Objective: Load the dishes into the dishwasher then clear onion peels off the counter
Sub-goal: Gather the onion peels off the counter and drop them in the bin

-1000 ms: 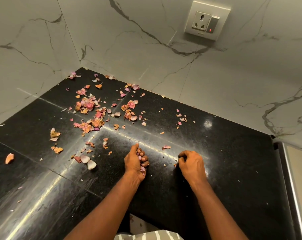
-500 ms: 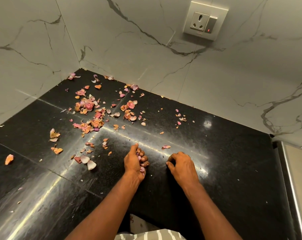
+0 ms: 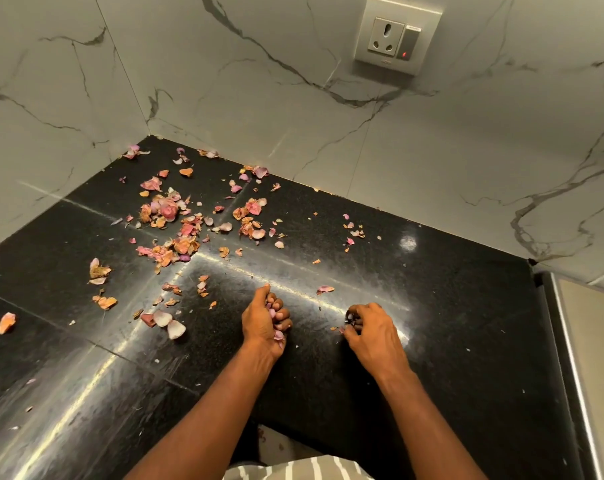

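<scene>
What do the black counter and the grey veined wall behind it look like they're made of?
The counter looks like polished black granite or a similar stone: fine speckle, seams between slabs, mirror-like glare from a light. The wall looks like marble or marble-look tile: pale grey, dark veins, straight joints, soft sheen. Which one, I cannot tell.

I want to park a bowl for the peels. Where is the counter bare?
Bare: the black counter right of the right hand, up to the steel edge. Only specks lie there. Crowded: the back left corner, where peels pile up left of and behind the left hand.
</scene>
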### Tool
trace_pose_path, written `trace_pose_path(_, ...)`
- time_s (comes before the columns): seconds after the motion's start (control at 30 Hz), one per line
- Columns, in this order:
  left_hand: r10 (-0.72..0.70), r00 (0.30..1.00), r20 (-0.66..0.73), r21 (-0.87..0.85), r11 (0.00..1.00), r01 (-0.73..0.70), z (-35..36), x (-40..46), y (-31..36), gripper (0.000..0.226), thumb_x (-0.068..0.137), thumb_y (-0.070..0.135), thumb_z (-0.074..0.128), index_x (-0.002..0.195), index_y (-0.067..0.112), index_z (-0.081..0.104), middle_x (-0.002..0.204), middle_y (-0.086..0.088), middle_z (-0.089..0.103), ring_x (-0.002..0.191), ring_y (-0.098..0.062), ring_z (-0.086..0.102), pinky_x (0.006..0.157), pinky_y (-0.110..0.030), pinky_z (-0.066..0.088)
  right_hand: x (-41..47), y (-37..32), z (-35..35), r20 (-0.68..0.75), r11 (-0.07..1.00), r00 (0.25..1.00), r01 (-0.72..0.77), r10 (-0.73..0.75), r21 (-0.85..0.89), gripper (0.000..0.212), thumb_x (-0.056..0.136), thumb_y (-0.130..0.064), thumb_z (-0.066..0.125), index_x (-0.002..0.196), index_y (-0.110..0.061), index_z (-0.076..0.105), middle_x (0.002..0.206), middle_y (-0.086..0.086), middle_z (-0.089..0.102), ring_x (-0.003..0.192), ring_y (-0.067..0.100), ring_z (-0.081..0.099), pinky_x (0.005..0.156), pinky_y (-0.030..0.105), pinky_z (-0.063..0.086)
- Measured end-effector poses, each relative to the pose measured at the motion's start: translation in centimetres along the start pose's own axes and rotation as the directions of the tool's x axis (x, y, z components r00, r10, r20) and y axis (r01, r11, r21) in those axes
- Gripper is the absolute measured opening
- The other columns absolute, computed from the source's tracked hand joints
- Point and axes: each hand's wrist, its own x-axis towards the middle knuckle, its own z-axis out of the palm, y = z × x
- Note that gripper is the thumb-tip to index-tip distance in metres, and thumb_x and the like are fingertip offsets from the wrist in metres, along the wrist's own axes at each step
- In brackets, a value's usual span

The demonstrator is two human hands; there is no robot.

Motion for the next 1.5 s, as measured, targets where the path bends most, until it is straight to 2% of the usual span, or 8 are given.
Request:
trace_pose_path(0.23, 0.002, 1.0, 0.001, 0.025, 1.0, -0.002, 0.0, -0.3, -0.1, 0.039, 0.103, 0.03, 0.058, 0.066, 0.021, 0.048, 0.057, 0.005, 0.039, 0.04, -0.006, 0.033, 0.033, -0.019, 0.023, 0.1, -0.5, -0.2, 0.038, 0.993, 0.995, 0.096, -0.094, -0.062, 0.018, 0.101, -0.013, 0.061, 0.109, -0.019, 0.076, 0.109, -0.004, 0.062, 0.097, 0.01, 0.057, 0.086, 0.022, 0.048)
trace_pose_path(0.43, 0.009, 1.0, 0.004, 0.033, 0.999, -0.009, 0.0, -0.3, -0.1, 0.039, 0.103, 0.03, 0.058, 0.066, 0.021, 0.048, 0.057, 0.005, 0.04, 0.04, -0.006, 0.033, 0.033, -0.02, 0.023, -0.7, -0.9, 0.8, 0.059, 0.992, 0.99, 0.123, -0.125, 0.037, 0.015, 0.093, -0.033, 0.075, 0.105, -0.024, 0.073, 0.105, -0.008, 0.059, 0.095, 0.008, 0.061, 0.088, 0.027, 0.055)
trace_pose_path(0.67, 0.01, 1.0, 0.006, 0.039, 0.999, -0.01, -0.2, 0.0, -0.3, 0.039, 0.102, 0.03, 0.058, 0.066, 0.021, 0.047, 0.058, 0.005, 0.038, 0.041, -0.007, 0.032, 0.033, -0.021, 0.024, -0.9, -1.3, 1.6, 0.045, 0.981, 0.985, 0.17, -0.167, -0.088, 0.013, 0.099, -0.019, 0.064, 0.107, -0.019, 0.075, 0.108, -0.004, 0.064, 0.1, 0.015, 0.061, 0.087, 0.028, 0.052)
trace_pose_path(0.9, 0.007, 1.0, 0.006, 0.038, 0.999, -0.007, -0.2, 0.1, -0.4, 0.039, 0.103, 0.031, 0.057, 0.066, 0.021, 0.047, 0.058, 0.005, 0.038, 0.041, -0.007, 0.032, 0.034, -0.02, 0.023, -0.9, -2.2, 2.1, 0.055, 0.978, 0.984, 0.177, -0.171, -0.114, 0.018, 0.098, -0.03, 0.065, 0.111, -0.02, 0.071, 0.11, -0.002, 0.062, 0.103, 0.017, 0.059, 0.088, 0.03, 0.05)
trace_pose_path(1.07, 0.002, 1.0, 0.004, 0.034, 0.999, -0.002, -0.4, 0.0, -0.4, 0.039, 0.102, 0.031, 0.059, 0.066, 0.021, 0.048, 0.059, 0.005, 0.039, 0.041, -0.007, 0.033, 0.033, -0.02, 0.024, -0.3, -2.5, 2.6, 0.086, 0.978, 0.985, 0.162, -0.151, -0.131, 0.013, 0.097, -0.021, 0.063, 0.104, -0.02, 0.073, 0.106, -0.001, 0.065, 0.098, 0.018, 0.062, 0.084, 0.03, 0.05)
trace_pose_path(1.2, 0.003, 1.0, -0.001, 0.039, 0.999, -0.003, -0.5, -0.5, -0.3, 0.039, 0.102, 0.031, 0.06, 0.066, 0.021, 0.048, 0.058, 0.005, 0.04, 0.041, -0.006, 0.032, 0.033, -0.019, 0.022, 1.7, -2.5, 1.7, -0.014, 0.998, 1.0, -0.003, 0.004, 0.059, 0.009, 0.086, -0.016, 0.072, 0.092, -0.022, 0.076, 0.091, -0.004, 0.072, 0.082, 0.012, 0.068, 0.076, 0.03, 0.056)
trace_pose_path(1.37, 0.006, 1.0, 0.01, 0.034, 0.999, -0.006, -0.7, -0.8, -0.3, 0.039, 0.101, 0.03, 0.059, 0.066, 0.021, 0.047, 0.058, 0.005, 0.039, 0.041, -0.007, 0.031, 0.033, -0.019, 0.02, 6.0, -3.8, -0.1, -0.113, 0.955, 0.987, -0.079, 0.116, 0.286, 0.01, 0.087, -0.014, 0.075, 0.097, -0.017, 0.077, 0.09, -0.004, 0.074, 0.077, 0.005, 0.066, 0.063, 0.005, 0.044)
trace_pose_path(1.5, 0.004, 1.0, 0.012, 0.043, 0.999, -0.004, -0.7, -0.9, -0.3, 0.039, 0.102, 0.029, 0.059, 0.065, 0.021, 0.047, 0.058, 0.004, 0.039, 0.04, -0.006, 0.031, 0.034, -0.019, 0.02, 8.1, -5.1, 1.0, -0.017, 0.997, 0.999, -0.045, 0.046, 0.062, 0.015, 0.093, -0.023, 0.07, 0.104, -0.014, 0.075, 0.107, 0.004, 0.068, 0.098, 0.02, 0.065, 0.085, 0.031, 0.051)
